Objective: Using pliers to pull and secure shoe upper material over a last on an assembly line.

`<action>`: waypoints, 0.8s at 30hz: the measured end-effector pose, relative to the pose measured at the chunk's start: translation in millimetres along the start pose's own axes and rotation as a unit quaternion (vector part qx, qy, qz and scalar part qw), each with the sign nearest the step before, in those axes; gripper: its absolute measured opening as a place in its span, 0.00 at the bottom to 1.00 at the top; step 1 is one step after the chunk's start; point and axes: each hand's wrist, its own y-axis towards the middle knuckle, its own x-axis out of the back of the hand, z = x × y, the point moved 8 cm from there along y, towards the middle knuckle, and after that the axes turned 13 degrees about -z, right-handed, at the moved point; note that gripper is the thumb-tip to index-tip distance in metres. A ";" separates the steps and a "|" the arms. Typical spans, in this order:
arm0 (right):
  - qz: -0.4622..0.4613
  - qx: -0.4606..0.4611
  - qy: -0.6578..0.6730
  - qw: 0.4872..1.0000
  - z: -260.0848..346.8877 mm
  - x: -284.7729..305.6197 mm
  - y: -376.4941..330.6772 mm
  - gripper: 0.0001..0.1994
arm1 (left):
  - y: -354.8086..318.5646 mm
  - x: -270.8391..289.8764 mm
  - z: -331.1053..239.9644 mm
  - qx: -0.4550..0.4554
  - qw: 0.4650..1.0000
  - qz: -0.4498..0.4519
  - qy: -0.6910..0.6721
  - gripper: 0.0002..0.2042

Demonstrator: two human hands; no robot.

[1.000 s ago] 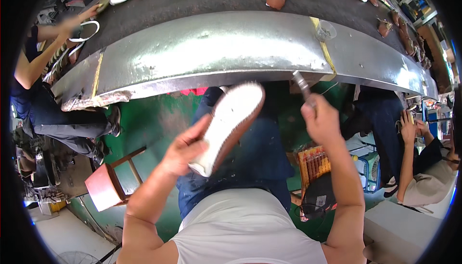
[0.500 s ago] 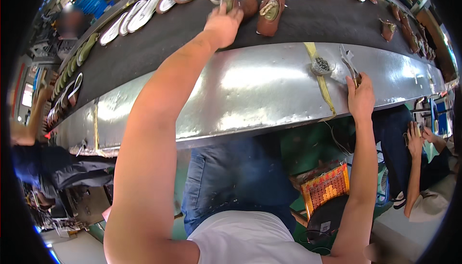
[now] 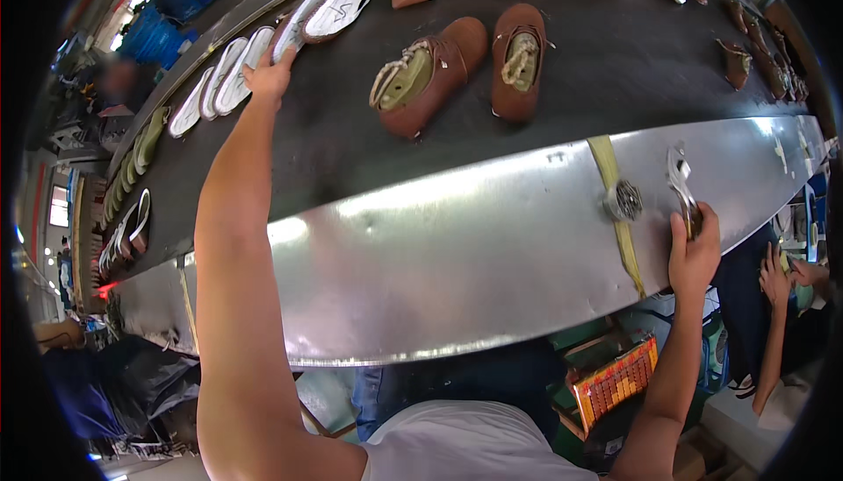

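Observation:
Stretched far out over the dark belt, my left hand (image 3: 269, 82) has its fingers round the near end of an upturned brown shoe upper (image 3: 297, 26) with a white underside. In my right hand (image 3: 695, 248) is a pair of metal pliers (image 3: 680, 175), its head pointing away over the metal ledge. Two brown shoes with green insides stand upright on the belt: a tilted one (image 3: 430, 77) with a cord loop at its heel, and another (image 3: 518, 64) to its right.
A small round cup of metal bits (image 3: 623, 201) sits by a yellow strap (image 3: 628, 253) on the metal ledge (image 3: 457, 262). White-bottomed uppers (image 3: 341, 7) and green ones (image 3: 147, 143) line the belt (image 3: 325, 152). A co-worker's hand (image 3: 774, 277) is at the right.
My left hand has let go of the brown shoe with the cord loop and moved left to the white-bottomed uppers. The view has shifted; the pliers stay in my right hand.

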 end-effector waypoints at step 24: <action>0.016 0.037 -0.002 0.999 15.7 -4.5 4.5 0.24 | -150.2 176.8 30.6 -0.071 0.972 0.202 -0.096 0.26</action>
